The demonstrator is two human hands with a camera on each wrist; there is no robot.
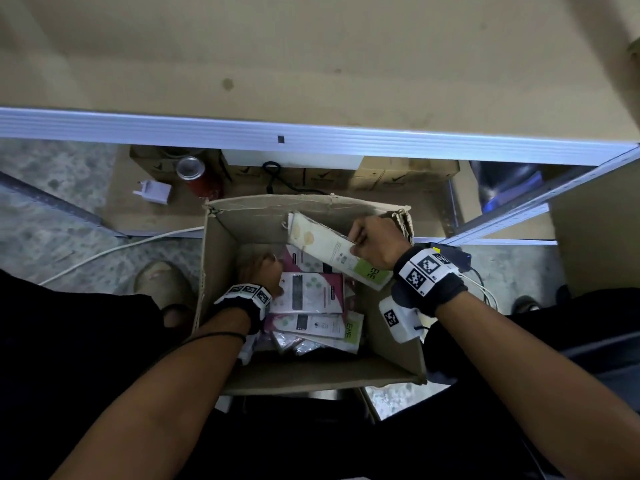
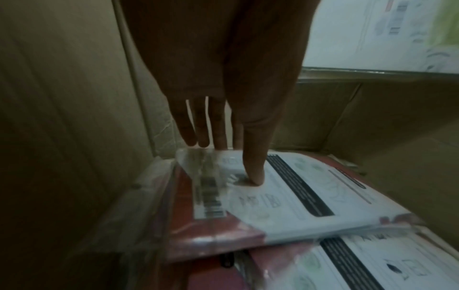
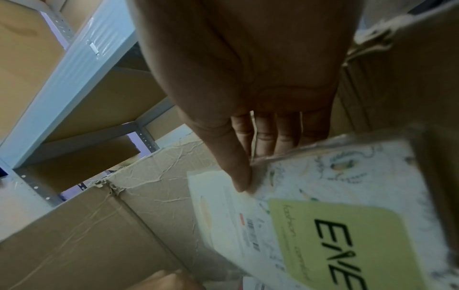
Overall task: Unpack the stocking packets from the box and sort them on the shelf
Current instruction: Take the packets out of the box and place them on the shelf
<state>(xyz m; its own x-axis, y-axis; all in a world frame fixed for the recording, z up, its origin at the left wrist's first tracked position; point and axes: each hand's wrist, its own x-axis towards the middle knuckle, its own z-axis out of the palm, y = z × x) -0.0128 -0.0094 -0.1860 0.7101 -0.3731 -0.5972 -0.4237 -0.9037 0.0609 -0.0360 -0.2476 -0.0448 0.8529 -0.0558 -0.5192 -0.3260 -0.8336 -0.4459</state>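
Note:
An open cardboard box [image 1: 391, 362] stands on the floor between my legs, with several stocking packets inside. My left hand [image 1: 263, 271] is down in the box and pinches the corner of a white and maroon packet [image 2: 285, 196] on top of the pile, thumb [image 2: 253, 168] on top and fingers [image 2: 201, 125] behind its edge. My right hand [image 1: 374, 240] holds a stack of white packets with a green EVE label [image 1: 332, 251] above the box, thumb [image 3: 236, 166] on the front and fingers [image 3: 278, 133] behind. The same stack [image 3: 335, 225] fills the right wrist view.
A beige shelf board [image 1: 311, 57] with a pale metal edge [image 1: 311, 133] lies ahead above the box. Under it sit a red can [image 1: 197, 178], a white plug [image 1: 152, 192], a black cable [image 1: 277, 181] and low cartons [image 1: 398, 178]. White cables cross the floor on both sides.

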